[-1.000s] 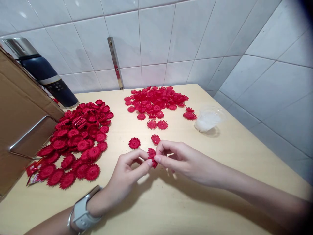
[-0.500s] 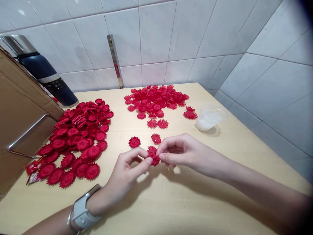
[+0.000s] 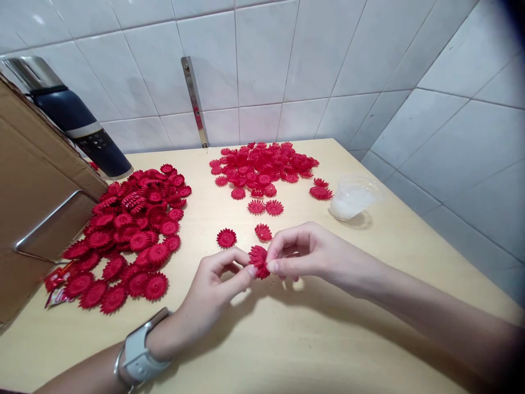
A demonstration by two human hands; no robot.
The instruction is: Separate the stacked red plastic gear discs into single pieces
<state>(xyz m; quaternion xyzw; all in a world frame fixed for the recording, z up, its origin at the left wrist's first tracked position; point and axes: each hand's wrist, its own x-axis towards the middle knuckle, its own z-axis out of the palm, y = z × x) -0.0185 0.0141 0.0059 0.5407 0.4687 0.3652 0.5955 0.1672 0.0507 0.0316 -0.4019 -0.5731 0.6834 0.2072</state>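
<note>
Between both hands, above the table, is a red flower piece (image 3: 258,261) with fringed petals. My left hand (image 3: 219,279) pinches its left side between thumb and index finger, a watch on that wrist. On the flower's right edge my right hand (image 3: 311,254) closes with thumb and fingertips. Just behind the hands lie two single red flowers, one to the left (image 3: 226,237) and one near my right fingers (image 3: 263,232). Whether the held flower is one layer or more I cannot tell.
A large pile of red flowers (image 3: 139,241) lies left, another (image 3: 264,167) at the back. The clear cup (image 3: 355,200) with white contents stands right. At left are a cardboard box (image 3: 36,180), dark bottle (image 3: 82,120) and small wrappers (image 3: 59,279). Tiled walls border the table.
The held flower has turned slightly, its petals now fanned more toward the camera. My right hand has shifted a little to the right, and the view has moved slightly.
</note>
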